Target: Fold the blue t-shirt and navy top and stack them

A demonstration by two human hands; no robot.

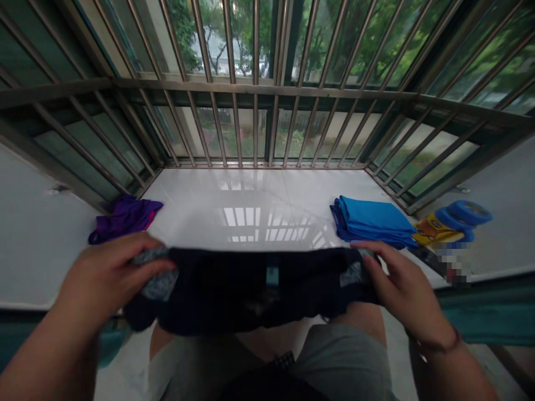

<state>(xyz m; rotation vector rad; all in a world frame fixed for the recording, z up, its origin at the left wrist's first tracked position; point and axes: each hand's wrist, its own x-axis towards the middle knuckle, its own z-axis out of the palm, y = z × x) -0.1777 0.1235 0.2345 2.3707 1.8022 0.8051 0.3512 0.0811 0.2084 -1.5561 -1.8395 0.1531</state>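
Observation:
A dark navy garment (234, 289) is stretched sideways between my two hands, above my lap and in front of the white ledge. A small light-blue label (272, 277) shows at its middle, and grey patterned cloth shows at both ends. My left hand (111, 273) pinches the left end, thumb and fingers closed on it. At the right end, my right hand (401, 284) grips the garment's upper corner between thumb and fingers. What kind of garment it is, I cannot tell for sure.
Folded blue cloth (376, 217) lies on the right of the white ledge (200, 195). A yellow container with a blue lid (451, 223) stands beyond it. Crumpled purple cloth (129, 217) lies at the left. Metal window bars (256, 122) close off the back.

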